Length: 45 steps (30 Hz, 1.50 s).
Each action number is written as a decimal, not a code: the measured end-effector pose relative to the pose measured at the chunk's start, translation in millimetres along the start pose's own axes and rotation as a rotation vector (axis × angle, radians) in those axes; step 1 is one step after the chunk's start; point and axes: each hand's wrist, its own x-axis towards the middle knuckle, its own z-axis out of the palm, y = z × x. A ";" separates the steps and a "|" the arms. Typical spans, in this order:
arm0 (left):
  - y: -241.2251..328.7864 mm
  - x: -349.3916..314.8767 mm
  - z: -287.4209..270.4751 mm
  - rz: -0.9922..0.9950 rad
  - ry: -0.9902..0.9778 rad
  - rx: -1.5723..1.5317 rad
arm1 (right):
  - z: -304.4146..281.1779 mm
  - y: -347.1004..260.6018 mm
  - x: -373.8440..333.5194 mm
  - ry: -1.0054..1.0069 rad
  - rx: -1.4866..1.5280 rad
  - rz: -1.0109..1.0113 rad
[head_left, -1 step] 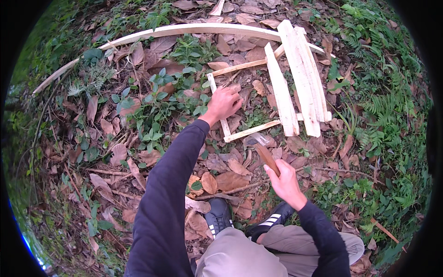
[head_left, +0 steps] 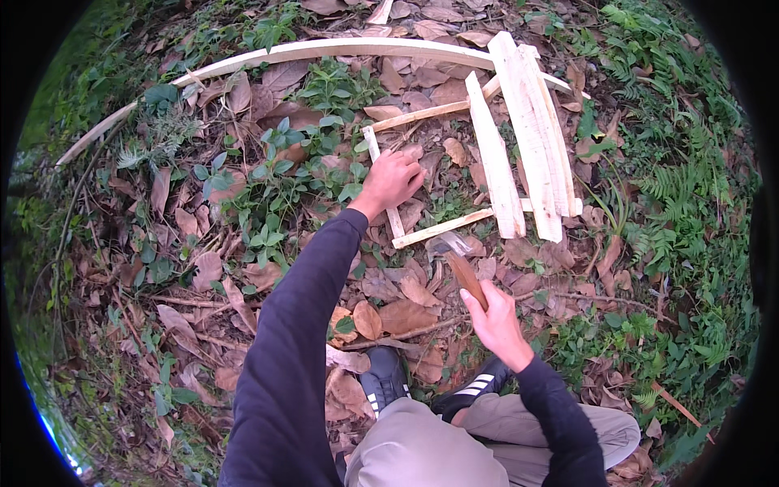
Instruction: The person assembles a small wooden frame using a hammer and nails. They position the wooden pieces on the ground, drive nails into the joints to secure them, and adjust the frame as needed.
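A frame of pale wooden strips lies on the leaf-covered ground in front of me. My left hand [head_left: 393,180] is closed over its left end slat [head_left: 395,221], with fingers curled; the thumb side is partly hidden. In my right hand [head_left: 497,323] is a hammer, gripped by its brown wooden handle [head_left: 466,280]. The metal hammer head [head_left: 449,243] hangs just in front of the near side strip [head_left: 445,228]. Across the frame's right part lie a narrow board [head_left: 495,162] and several wider boards [head_left: 531,138], side by side.
A long curved strip of pale wood [head_left: 341,49] arches behind the frame. Dry brown leaves, thin sticks and green plants [head_left: 284,162] cover the ground around. Ferns [head_left: 673,195] grow at the right. My shoes [head_left: 384,380] are close below the hammer.
My right hand and the hammer have shifted very slightly to the left. The left hand stays on the end slat, and the frame lies as before.
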 end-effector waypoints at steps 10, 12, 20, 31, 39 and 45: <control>-1.2 9.1 -1.3 -0.057 0.061 -0.042 | 53.5 -5.9 -20.5 0.116 0.094 0.205; -4.8 8.1 -1.5 -0.081 0.040 -0.008 | 53.4 -10.8 -21.7 0.115 0.066 0.222; -4.3 7.8 5.6 -0.074 0.029 0.048 | 70.6 9.1 -36.3 0.092 0.152 0.171; -8.7 8.2 6.5 -0.065 0.033 0.050 | 66.8 -12.2 -4.8 0.100 -0.112 -0.105; -8.2 -0.8 9.5 -0.114 0.002 0.061 | 59.7 -34.9 12.2 0.104 -0.158 -0.176; -5.3 10.0 5.9 -0.116 -0.026 0.073 | 59.5 -11.4 14.7 0.004 -0.223 -0.126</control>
